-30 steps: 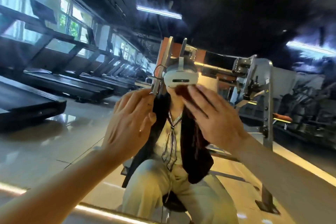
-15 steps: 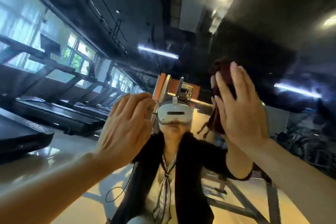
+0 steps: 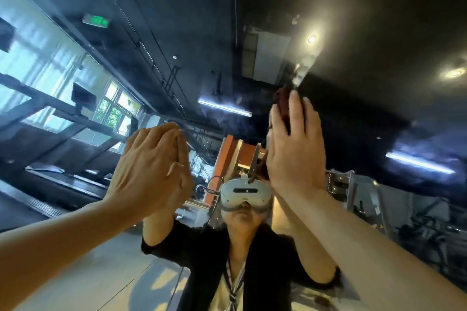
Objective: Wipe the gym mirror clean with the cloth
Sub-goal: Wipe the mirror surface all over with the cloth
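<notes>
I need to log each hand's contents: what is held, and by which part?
Right hand presses a dark red cloth flat against the mirror, covering its middle. Left hand holds nothing.

1. Ceiling (image 3: 227, 7): dark, with exposed rails running lengthwise.
2. Lighting: tube lights (image 3: 224, 107) on the ceiling; two round spotlights (image 3: 312, 39) at upper right, both lit.
3. Exit sign (image 3: 96, 20): green, mounted high on the left.
4. Windows (image 3: 111, 113): along the left side, admitting bright daylight; green foliage visible outside.
5. Treadmills (image 3: 50, 179): dark units in a row beneath the windows, each with a raised console.
6. Floor (image 3: 96, 272): pale, glossy, reflecting light.
7. Weight machine (image 3: 353, 189): grey metal frame at right.
8. Orange panel (image 3: 227, 156): upright, at centre.
</notes>
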